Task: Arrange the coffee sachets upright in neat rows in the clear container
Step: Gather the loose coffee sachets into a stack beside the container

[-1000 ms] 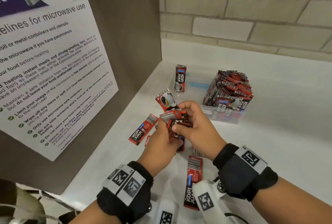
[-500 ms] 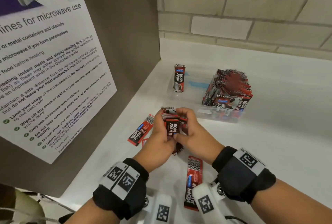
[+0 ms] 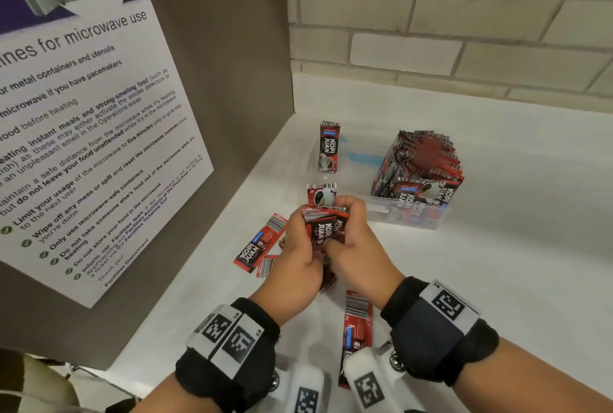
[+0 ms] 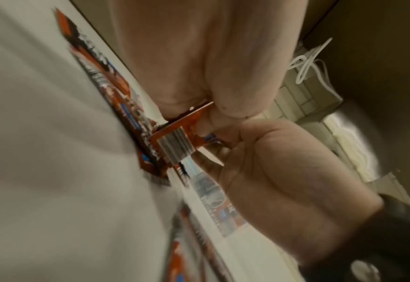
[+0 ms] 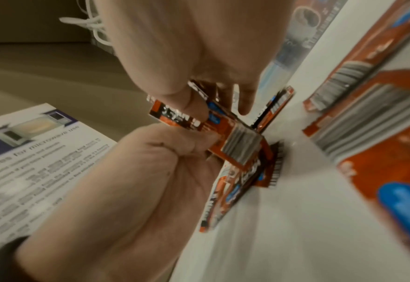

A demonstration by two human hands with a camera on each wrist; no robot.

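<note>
While gripped, red-black sachets (image 3: pixel 323 228), barcode-edged

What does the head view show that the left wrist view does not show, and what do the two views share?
Only the head view shows the clear container with a packed block of sachets at its right end, one upright sachet at its left end, the microwave poster and the brick wall.

Only the left wrist view shows the barcode end of the held bundle from below, and a white cable.

Both show the left hand and right hand gripping the bundle of sachets over the white counter with loose sachets.
</note>
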